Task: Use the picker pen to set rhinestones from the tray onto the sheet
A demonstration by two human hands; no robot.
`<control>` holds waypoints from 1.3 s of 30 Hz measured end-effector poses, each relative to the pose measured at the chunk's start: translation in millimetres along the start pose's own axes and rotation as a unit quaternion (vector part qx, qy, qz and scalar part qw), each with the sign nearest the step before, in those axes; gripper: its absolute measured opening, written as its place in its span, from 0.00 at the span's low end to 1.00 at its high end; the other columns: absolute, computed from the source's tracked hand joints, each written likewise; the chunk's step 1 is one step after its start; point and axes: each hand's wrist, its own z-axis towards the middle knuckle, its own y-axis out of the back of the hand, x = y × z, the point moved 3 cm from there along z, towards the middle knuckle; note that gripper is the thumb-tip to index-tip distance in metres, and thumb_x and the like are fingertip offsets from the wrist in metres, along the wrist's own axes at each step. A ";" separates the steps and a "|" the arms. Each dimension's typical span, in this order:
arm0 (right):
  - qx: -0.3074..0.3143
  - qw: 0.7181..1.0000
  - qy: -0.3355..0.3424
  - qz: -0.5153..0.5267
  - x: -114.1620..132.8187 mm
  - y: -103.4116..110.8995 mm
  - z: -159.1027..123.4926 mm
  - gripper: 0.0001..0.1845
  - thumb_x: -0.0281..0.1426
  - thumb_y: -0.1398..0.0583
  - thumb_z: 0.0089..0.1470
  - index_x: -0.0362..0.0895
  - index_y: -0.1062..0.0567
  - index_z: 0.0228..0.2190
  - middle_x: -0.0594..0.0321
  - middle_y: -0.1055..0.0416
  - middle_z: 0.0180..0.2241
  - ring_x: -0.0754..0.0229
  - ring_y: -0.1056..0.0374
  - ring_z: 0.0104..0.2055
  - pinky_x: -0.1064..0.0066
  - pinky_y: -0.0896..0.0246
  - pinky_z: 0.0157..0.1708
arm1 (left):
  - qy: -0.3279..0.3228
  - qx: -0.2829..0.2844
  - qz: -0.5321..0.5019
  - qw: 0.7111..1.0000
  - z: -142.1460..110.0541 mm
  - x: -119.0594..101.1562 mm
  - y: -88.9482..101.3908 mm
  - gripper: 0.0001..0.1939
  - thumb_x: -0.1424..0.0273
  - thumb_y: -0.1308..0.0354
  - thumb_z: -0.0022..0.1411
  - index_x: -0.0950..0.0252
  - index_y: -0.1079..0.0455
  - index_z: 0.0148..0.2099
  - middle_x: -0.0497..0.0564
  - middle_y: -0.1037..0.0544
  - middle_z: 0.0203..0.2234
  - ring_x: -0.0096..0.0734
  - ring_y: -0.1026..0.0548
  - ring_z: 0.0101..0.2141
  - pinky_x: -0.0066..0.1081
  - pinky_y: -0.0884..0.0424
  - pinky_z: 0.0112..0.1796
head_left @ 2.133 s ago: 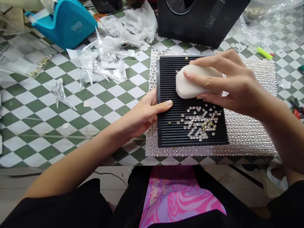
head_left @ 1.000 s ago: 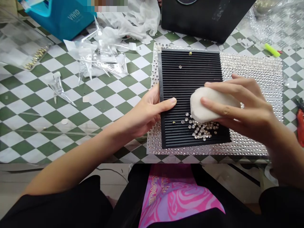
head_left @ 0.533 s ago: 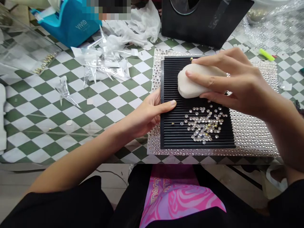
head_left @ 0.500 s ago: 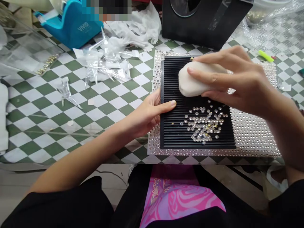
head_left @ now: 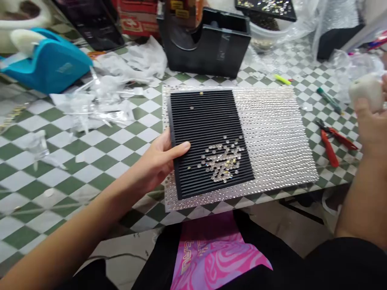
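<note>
My left hand grips the left edge of a black ridged rhinestone tray, with the fingers lying across its lower left part. A loose cluster of clear and gold rhinestones sits on the tray's lower half, a little right of my fingertips. The tray rests on a large board covered in rows of rhinestones. At the far right edge of the view, my right hand is shut on a white putty-like lump, well away from the tray.
Red-handled snips and a green marker lie right of the board on the green-and-white checked tabletop. Crumpled clear plastic, a blue VIVID tape dispenser and a black dispenser stand beyond it. Another stone-covered tray sits at the back.
My right hand has lifted the white lump off the tray and moved it far to the right. The view has swung and widened. My left hand stays at the tray's edge.
</note>
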 end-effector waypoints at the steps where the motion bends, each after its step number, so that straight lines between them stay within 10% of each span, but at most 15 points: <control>1: -0.020 0.998 -0.026 -0.049 -15.4 6.3 -4.1 0.37 0.14 0.35 0.49 0.40 0.27 0.61 0.47 0.32 0.62 0.48 0.34 0.65 0.65 0.40 0.63 | 0.007 -0.009 0.005 1.000 0.4 0.2 -0.7 0.27 0.67 0.25 0.57 0.62 0.26 0.57 0.52 0.17 0.52 0.43 0.17 0.50 0.25 0.17 0.37; 9: 0.044 0.975 -0.085 -0.200 -73.3 26.4 -24.2 0.29 0.32 0.38 0.61 0.40 0.30 0.62 0.43 0.34 0.64 0.46 0.41 0.68 0.58 0.55 0.70 | 0.025 -0.048 0.040 0.998 2.2 2.0 -0.7 0.21 0.64 0.22 0.52 0.54 0.20 0.49 0.45 0.15 0.47 0.42 0.16 0.46 0.24 0.16 0.32; 18: 0.098 0.966 -0.082 -0.223 -70.9 -5.0 -4.9 0.32 0.39 0.40 0.64 0.43 0.31 0.65 0.46 0.48 0.70 0.46 0.58 0.69 0.56 0.63 0.69 | 0.027 -0.052 0.046 0.997 2.1 0.6 0.0 0.25 0.65 0.20 0.48 0.55 0.21 0.48 0.46 0.15 0.47 0.48 0.17 0.50 0.28 0.15 0.35; 26: 0.078 0.958 -0.156 -0.227 -50.4 -68.4 43.7 0.04 0.25 0.33 0.52 0.37 0.20 0.33 0.35 0.26 0.47 0.45 0.37 0.59 0.51 0.50 0.63 | 0.015 -0.023 0.034 0.999 -1.4 0.2 -5.7 0.28 0.66 0.24 0.53 0.59 0.27 0.55 0.53 0.18 0.54 0.52 0.20 0.54 0.34 0.16 0.43; 28: 0.047 0.958 -0.171 -0.227 -43.9 -70.7 50.7 0.11 0.21 0.32 0.47 0.45 0.27 0.25 0.38 0.24 0.41 0.46 0.32 0.54 0.52 0.44 0.58 | 0.013 -0.015 0.025 0.999 -1.2 1.3 -4.8 0.29 0.65 0.23 0.53 0.60 0.28 0.55 0.54 0.18 0.53 0.52 0.19 0.53 0.32 0.16 0.40; 31: -0.010 0.973 -0.153 -0.174 -16.4 -65.3 53.8 0.23 0.18 0.31 0.44 0.52 0.38 0.23 0.55 0.27 0.29 0.52 0.29 0.39 0.56 0.37 0.46 | 0.017 -0.004 0.014 1.000 -0.7 3.3 -3.2 0.28 0.64 0.24 0.54 0.60 0.29 0.54 0.55 0.18 0.53 0.49 0.18 0.50 0.28 0.17 0.36; 34: -0.049 0.987 -0.067 0.135 46.5 -56.1 38.7 0.22 0.19 0.32 0.45 0.53 0.38 0.22 0.68 0.38 0.21 0.61 0.35 0.21 0.63 0.42 0.25 | 0.018 0.002 0.004 1.000 -1.3 4.8 -1.4 0.28 0.65 0.25 0.56 0.60 0.29 0.56 0.55 0.18 0.54 0.47 0.18 0.51 0.27 0.17 0.38; 39: 0.153 0.856 0.160 0.467 191.1 -39.6 -35.4 0.07 0.24 0.32 0.51 0.47 0.24 0.31 0.65 0.33 0.30 0.65 0.32 0.24 0.66 0.36 0.22 | 0.013 0.005 0.000 1.000 -3.6 3.6 -1.2 0.28 0.63 0.25 0.58 0.59 0.29 0.58 0.55 0.20 0.56 0.50 0.21 0.56 0.30 0.17 0.43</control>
